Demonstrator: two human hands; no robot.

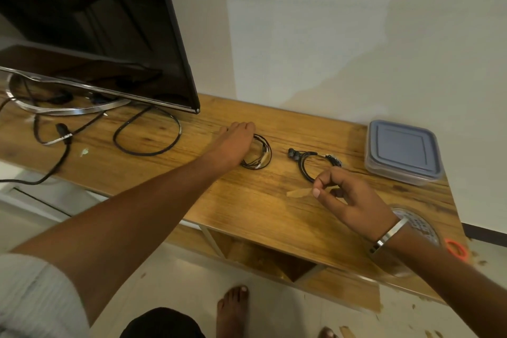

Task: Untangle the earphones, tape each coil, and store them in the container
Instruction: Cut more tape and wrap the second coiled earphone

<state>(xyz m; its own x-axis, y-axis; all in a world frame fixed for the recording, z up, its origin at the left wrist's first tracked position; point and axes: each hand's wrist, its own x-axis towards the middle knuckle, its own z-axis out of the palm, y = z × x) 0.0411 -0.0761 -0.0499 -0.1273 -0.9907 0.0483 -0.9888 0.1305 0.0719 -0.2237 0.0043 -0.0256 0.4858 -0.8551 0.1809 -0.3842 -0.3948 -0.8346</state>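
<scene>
Two earphone coils lying on the table (pixel 247 214): pinning the taped coil (pixel 259 152) under left hand (pixel 233 145), fingers flat; pinching tape strip (pixel 299 192) in right hand (pixel 348 200) beside the untaped coil (pixel 312 162), ready for binding; container (pixel 402 151) sitting lidded nearby.

Left hand: left hand (pixel 236 143) is resting flat on a taped earphone coil (pixel 259 155).
Right hand: right hand (pixel 348 197) is pinching a tape strip (pixel 299 192) beside an untaped earphone coil (pixel 312 163).
Beyond right hand: lidded plastic container (pixel 403 151) is sitting on the wooden table (pixel 247 206).
</scene>
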